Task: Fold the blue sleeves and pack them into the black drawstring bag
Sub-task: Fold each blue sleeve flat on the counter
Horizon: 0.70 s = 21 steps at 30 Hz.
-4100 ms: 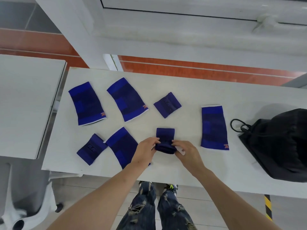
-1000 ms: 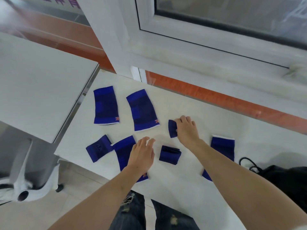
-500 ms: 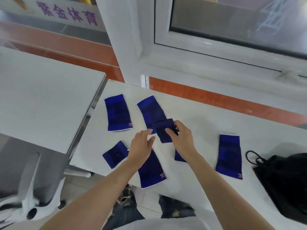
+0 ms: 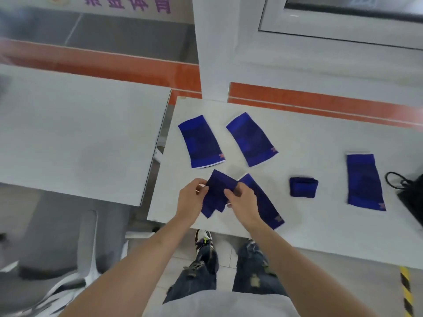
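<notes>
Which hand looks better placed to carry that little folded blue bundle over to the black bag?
Probably the right hand: the folded bundle and the black bag both lie on its side. The left hand is farther away. Both now hold another folded sleeve.

Single view, head-mounted, wide-angle. Looks steeply down and forward from above the near edge of the white bench (image 4: pixel 320 236). Both forearms enter from the bottom of frame; knees and floor visible below the bench edge. Window frame (image 4: pixel 320 53) fills the top. Close range, edges curved by the lens. No second view.
</notes>
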{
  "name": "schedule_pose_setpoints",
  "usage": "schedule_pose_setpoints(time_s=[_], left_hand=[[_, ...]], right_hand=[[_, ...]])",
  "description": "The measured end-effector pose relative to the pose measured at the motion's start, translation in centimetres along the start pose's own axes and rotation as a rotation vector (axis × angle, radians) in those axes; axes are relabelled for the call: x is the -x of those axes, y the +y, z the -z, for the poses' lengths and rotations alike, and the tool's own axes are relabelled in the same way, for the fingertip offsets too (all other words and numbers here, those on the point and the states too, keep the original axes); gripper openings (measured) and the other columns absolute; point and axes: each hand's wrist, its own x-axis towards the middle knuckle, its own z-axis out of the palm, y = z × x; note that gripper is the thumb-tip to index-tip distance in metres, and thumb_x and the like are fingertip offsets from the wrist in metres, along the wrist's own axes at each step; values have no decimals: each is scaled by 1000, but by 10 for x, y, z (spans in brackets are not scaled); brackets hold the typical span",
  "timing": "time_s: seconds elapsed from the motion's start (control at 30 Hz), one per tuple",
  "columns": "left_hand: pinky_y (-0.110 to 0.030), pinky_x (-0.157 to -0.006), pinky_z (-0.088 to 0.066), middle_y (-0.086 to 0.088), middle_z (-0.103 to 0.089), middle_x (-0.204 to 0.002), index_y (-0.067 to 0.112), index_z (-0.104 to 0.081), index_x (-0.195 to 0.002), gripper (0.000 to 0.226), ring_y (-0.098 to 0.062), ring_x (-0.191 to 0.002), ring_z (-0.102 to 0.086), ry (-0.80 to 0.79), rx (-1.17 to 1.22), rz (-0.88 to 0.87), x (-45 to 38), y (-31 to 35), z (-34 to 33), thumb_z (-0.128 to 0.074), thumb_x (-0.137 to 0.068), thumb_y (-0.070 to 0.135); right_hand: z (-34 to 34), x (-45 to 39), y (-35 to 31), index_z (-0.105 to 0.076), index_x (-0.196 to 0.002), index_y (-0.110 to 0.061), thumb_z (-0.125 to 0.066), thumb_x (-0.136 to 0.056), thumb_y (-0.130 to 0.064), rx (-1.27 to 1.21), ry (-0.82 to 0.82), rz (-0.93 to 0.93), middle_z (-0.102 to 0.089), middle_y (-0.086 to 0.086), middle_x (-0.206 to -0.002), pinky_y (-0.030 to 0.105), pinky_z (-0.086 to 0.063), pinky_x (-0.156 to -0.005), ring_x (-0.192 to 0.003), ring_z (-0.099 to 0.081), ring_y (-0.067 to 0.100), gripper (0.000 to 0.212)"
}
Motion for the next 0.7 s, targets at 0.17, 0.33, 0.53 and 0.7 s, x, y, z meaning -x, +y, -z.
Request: schedule_pose_setpoints(time_s=[0.17, 0.33, 0.53, 0.7], left_hand=[[-30, -77, -53, 4, -70, -93, 21, -69, -106, 13, -12, -85, -63, -46, -177, -40, -7, -24, 2, -58, -99, 19], [-26, -76, -47, 7, -69, -95, 20, -69, -105, 14, -11, -87, -61, -60, -302, -68, -19, -38, 2, -56, -99, 17], [-24, -76, -42, 1, -61, -101, 18, -67, -107, 14, -13, -88, -57, -65, -381, -75, -30, -49, 1, -55, -100, 15], [-31, -83, -51, 1, -58, -105, 19, -65, -109, 17, -16, -92, -59, -98, -399, -53, -33, -55, -2, -62, -95, 12]], right_hand=[[-23, 11, 17, -64, -90, -10, -73, -94, -18, -23, 51, -126, -75, 8, -81, 34, -63, -63, -69, -75, 22, 13], [-40, 8, 30, -64, -91, -10, -68, -98, -17, -15, 78, -199, -75, 9, -85, 29, -60, -60, -69, -76, 19, 10], [-53, -1, 37, -66, -93, -11, -64, -100, -18, 55, 124, -207, -74, 8, -85, 26, -51, -58, -74, -71, 22, 10], [-59, -8, 45, -67, -94, -16, -71, -95, -21, 59, 186, -207, -74, 3, -84, 41, -61, -75, -79, -73, 21, 7]])
